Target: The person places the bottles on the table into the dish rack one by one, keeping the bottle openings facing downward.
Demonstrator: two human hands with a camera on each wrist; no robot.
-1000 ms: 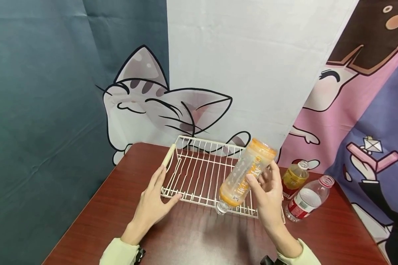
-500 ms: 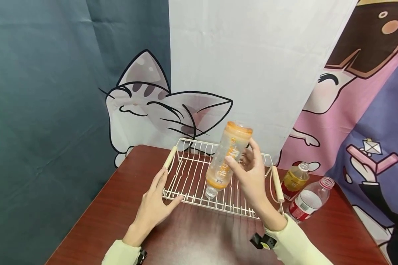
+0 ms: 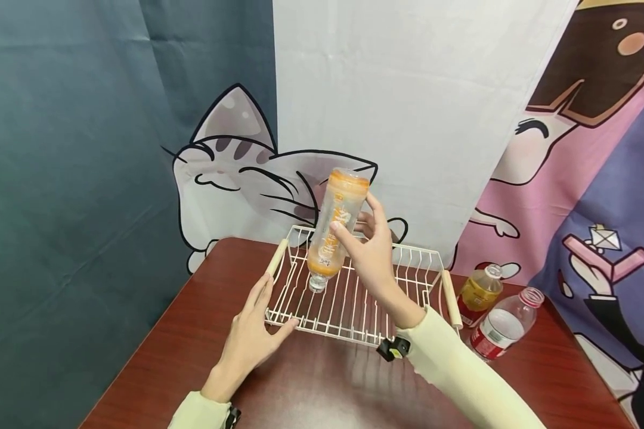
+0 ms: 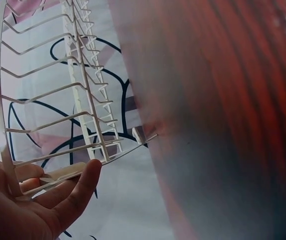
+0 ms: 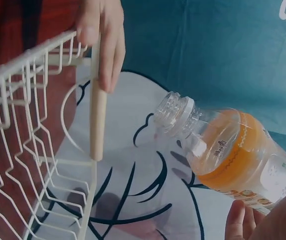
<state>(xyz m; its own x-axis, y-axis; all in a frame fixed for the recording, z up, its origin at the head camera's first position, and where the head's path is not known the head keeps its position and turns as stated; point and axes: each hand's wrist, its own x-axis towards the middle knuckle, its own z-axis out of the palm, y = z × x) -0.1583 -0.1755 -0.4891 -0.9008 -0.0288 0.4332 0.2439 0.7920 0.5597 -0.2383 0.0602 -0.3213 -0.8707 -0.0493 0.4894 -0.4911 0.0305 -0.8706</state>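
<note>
My right hand [image 3: 372, 250] grips an uncapped clear plastic bottle [image 3: 337, 223] with orange bands and lettering. Neck down and slightly tilted, it hangs above the left half of a cream wire dish rack [image 3: 365, 307]. In the right wrist view, the bottle's bare mouth [image 5: 172, 112] points toward the wooden handle [image 5: 98, 122]. My left hand [image 3: 249, 333] holds the rack's near left corner, thumb at the front rail and fingers along the handle side. The left wrist view shows these fingers [image 4: 78, 197] around the rack's end wires.
Two more uncapped bottles stand right of the rack: one with a yellow label [image 3: 480, 292] and a clear one with a red-and-white label [image 3: 504, 328]. A second wooden handle [image 3: 451, 298] is on the rack's right end. Printed cloth [image 3: 408, 89] hangs behind the reddish-brown table [image 3: 311, 381].
My right hand has carried the bottle left, up and farther back over the rack, turning it more upright with its neck down. My left hand has stayed at the rack's corner.
</note>
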